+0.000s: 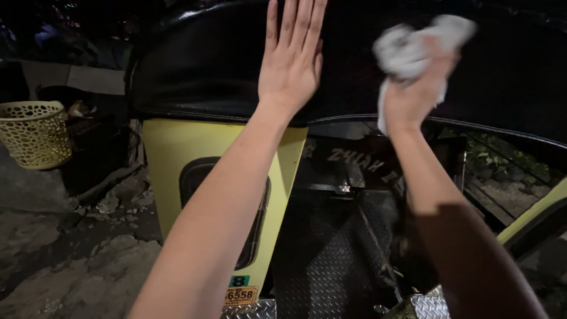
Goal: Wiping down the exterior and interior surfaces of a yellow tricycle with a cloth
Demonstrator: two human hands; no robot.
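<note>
The left hand [292, 59] lies flat with its fingers spread against the glossy black curved roof of a small yellow-bodied vehicle [201, 65], seemingly bracing the person. The right hand [416, 97] is clenched around a crumpled pale grey cloth [407, 47], pressing it to the same roof farther right. The cloth looks soft and bunched, one corner hanging below the fist.

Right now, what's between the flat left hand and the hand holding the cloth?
In the head view, only the glossy black roof shows between the left hand and the right hand bunching the grey cloth.
</note>
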